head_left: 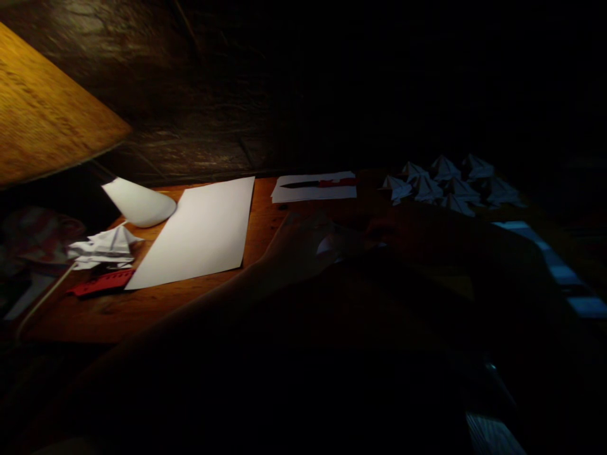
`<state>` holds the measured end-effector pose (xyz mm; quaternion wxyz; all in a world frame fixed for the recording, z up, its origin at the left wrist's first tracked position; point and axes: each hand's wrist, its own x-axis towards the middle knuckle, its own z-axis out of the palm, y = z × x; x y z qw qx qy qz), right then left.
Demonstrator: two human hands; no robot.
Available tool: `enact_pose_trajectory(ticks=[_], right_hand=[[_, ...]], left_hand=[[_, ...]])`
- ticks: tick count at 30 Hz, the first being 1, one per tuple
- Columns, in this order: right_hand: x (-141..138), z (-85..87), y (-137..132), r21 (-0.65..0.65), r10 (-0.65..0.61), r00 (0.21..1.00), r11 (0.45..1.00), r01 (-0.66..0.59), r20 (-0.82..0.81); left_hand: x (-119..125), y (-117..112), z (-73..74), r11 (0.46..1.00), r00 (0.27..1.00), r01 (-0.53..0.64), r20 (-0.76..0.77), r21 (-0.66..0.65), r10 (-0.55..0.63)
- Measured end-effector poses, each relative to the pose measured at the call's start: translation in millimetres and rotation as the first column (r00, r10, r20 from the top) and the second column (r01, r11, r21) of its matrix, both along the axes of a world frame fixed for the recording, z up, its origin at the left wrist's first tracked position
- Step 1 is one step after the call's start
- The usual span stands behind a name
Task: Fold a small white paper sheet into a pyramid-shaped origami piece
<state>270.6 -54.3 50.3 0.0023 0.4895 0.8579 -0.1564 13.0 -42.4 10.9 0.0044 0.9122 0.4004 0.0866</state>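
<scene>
- Left hand (303, 243): fingers closed on small white paper (329, 246) at mid-table (265, 265), apparently to steady it.
- Right hand (396, 229): beside that paper, in deep shadow; cannot tell whether it grips.
- Knife (317, 184): flat on 1 paper stack (348, 193), possibly weighting it.
- Folded papers (425, 188): grouped right, presumably clear of both hands.
- Large sheet (203, 234): left, in lamplight.

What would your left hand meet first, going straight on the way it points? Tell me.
Apart from the paper at it, the left hand would likely meet the right hand first; darkness leaves depth unclear.
</scene>
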Motion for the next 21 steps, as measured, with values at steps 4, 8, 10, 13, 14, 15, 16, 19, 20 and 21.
enact_pose_trajectory(ticks=[4, 8, 10, 13, 14, 15, 16, 19, 20, 21], right_hand=[[6, -1.5, 1, -0.020, -0.032, 0.999, 0.999, 0.032, 0.011], [21, -10.4, 5, -0.013, -0.004, 0.998, 1.000, 0.003, -0.063], [25, -14.1, 7, -0.015, -0.013, 0.998, 1.000, 0.012, -0.067], [26, -13.9, 7, -0.019, -0.010, 0.997, 1.000, 0.009, -0.076], [25, -12.2, 5, -0.014, -0.010, 0.997, 1.000, 0.009, -0.071], [24, -9.8, 4, -0.014, -0.013, 0.998, 1.000, 0.013, -0.058], [22, -6.9, 2, 0.001, -0.030, 0.999, 1.000, 0.030, -0.040], [21, 1.4, -3, -0.069, -0.097, 0.995, 0.993, 0.097, 0.000], [22, 3.4, -4, -0.083, -0.114, 0.993, 0.990, 0.113, -0.007], [22, 4.6, -4, -0.082, -0.131, 0.991, 0.988, 0.130, -0.007]], left_hand=[[-1, 0, -0.2, 1.000, 1.000, 0.011, 0.010, 0.000, -0.011], [0, 0, 0.0, 1.000, 1.000, 0.000, 0.005, 0.001, 0.000], [0, -1, 0.2, 1.000, 1.000, -0.009, 0.007, 0.006, 0.009], [1, -1, 0.6, 1.000, 1.000, -0.009, 0.008, 0.013, 0.009], [1, -1, 0.8, 1.000, 1.000, -0.008, 0.003, 0.010, 0.008], [1, -1, 1.1, 1.000, 1.000, -0.008, -0.004, 0.006, 0.008], [1, -1, 1.3, 1.000, 1.000, -0.007, -0.009, 0.003, 0.007], [0, -1, 1.4, 1.000, 1.000, -0.006, -0.012, 0.000, 0.006], [0, 0, 1.2, 1.000, 1.000, -0.006, -0.013, -0.002, 0.006], [0, 0, 0.8, 1.000, 1.000, -0.005, -0.012, -0.004, 0.005]])
